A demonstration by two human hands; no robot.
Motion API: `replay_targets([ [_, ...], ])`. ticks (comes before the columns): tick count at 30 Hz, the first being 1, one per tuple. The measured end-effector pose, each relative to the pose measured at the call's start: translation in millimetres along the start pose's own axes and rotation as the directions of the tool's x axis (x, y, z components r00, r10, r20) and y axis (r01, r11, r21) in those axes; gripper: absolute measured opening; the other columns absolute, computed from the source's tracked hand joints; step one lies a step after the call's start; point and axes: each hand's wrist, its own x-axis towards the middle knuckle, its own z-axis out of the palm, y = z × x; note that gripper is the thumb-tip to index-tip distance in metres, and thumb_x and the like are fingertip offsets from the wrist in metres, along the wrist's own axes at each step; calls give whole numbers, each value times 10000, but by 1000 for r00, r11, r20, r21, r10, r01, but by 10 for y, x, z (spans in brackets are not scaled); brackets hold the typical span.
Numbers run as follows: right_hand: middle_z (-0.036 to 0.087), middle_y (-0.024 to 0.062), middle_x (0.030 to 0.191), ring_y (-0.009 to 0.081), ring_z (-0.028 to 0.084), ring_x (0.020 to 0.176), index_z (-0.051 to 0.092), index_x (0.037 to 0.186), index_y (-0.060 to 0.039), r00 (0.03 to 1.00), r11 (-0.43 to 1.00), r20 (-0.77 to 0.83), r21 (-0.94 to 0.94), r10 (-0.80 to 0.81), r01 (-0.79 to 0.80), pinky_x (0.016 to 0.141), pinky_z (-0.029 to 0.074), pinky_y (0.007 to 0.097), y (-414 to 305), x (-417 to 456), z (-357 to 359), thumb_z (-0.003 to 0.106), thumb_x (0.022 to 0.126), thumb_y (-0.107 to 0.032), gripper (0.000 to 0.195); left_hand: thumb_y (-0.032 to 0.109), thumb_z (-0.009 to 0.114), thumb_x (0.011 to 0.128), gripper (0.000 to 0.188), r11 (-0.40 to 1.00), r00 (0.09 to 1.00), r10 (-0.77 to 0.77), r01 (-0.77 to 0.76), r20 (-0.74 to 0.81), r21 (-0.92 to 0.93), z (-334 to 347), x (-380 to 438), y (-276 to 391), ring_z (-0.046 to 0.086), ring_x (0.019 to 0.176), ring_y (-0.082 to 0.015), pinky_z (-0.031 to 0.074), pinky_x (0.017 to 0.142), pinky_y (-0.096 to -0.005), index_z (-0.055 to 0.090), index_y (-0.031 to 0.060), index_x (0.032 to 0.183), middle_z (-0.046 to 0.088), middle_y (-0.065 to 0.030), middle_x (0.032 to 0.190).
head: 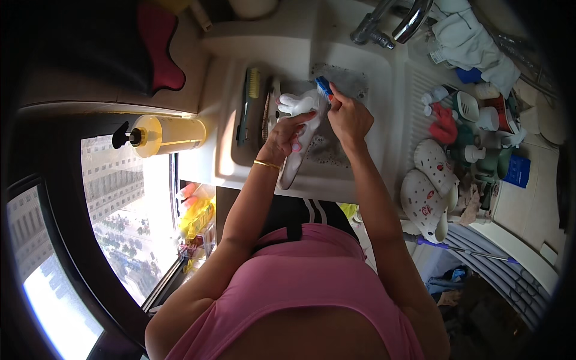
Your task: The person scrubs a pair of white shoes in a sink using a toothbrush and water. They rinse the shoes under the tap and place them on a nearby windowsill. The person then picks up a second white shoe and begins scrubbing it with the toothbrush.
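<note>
Over the laundry sink [378, 148], my left hand [284, 135] grips a long white shoe-like item [294, 164] coated with white suds, its toe end away from me. A small round pink part shows beside my fingers. My right hand [351, 114] holds a blue brush [322, 84], its pale bristles against the item's far right edge. Grey soapy water [330, 148] with bubbles lies beneath. Left of my hands, a green scrub brush [245, 105] with yellow bristles lies along the basin's inner side. A brownish long object [266, 112] beside it is partly hidden.
A yellow pump bottle [173, 135] lies at the left, by the window [121, 216]. The chrome faucet [411, 22] overhangs the far right. White perforated clogs [425, 189], a red cloth [443, 123], bottles and cups crowd the right side beyond the ridged washboard [416, 85].
</note>
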Motion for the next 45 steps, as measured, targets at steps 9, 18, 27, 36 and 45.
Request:
replay_targets([
  [9, 637, 43, 666, 228, 615, 559, 684, 1141, -321, 990, 999, -141, 22, -30, 33, 483, 452, 351, -114, -172, -276, 647, 828, -197, 339, 58, 788, 700, 168, 953, 947, 302, -297, -113, 63, 399, -301, 35, 490, 542, -76, 365, 485, -249, 666, 56, 816, 582, 11, 676],
  [18, 624, 32, 643, 219, 628, 585, 648, 1201, -328, 992, 1000, -125, 9, -1, 2, 479, 453, 359, -98, -336, -275, 650, 839, -210, 381, 15, 763, 694, 288, 949, 949, 312, -308, -46, 70, 250, -4, -162, 641, 755, -155, 510, 627, -261, 655, -3, 961, 664, -52, 885],
  [27, 726, 34, 934, 71, 597, 702, 613, 1252, -305, 970, 780, 88, 580, 227, -235, 684, 470, 234, -32, -464, -376, 611, 924, -178, 352, 344, 524, 877, 443, 966, 981, 189, -176, 52, -192, 466, -447, 257, 609, 958, -199, 424, 858, -315, 531, 79, 1232, 616, -67, 1066],
  [36, 627, 29, 677, 222, 610, 568, 658, 1191, -312, 991, 944, -127, 329, 50, -5, 544, 470, 312, -251, -178, -484, 653, 829, -141, 401, 502, 487, 912, 435, 958, 960, 231, -195, 160, -212, 474, -368, 192, 588, 985, -150, 420, 756, -285, 546, 165, 1181, 633, -20, 1066],
  [45, 647, 24, 681, 141, 573, 556, 641, 1211, -339, 1000, 938, -30, 347, 4, 7, 571, 459, 262, -340, -262, -621, 652, 878, -209, 357, 457, 523, 930, 449, 938, 921, 333, -301, 205, -172, 182, 17, -22, 647, 889, -177, 507, 746, -298, 567, 85, 1177, 652, -66, 1012],
])
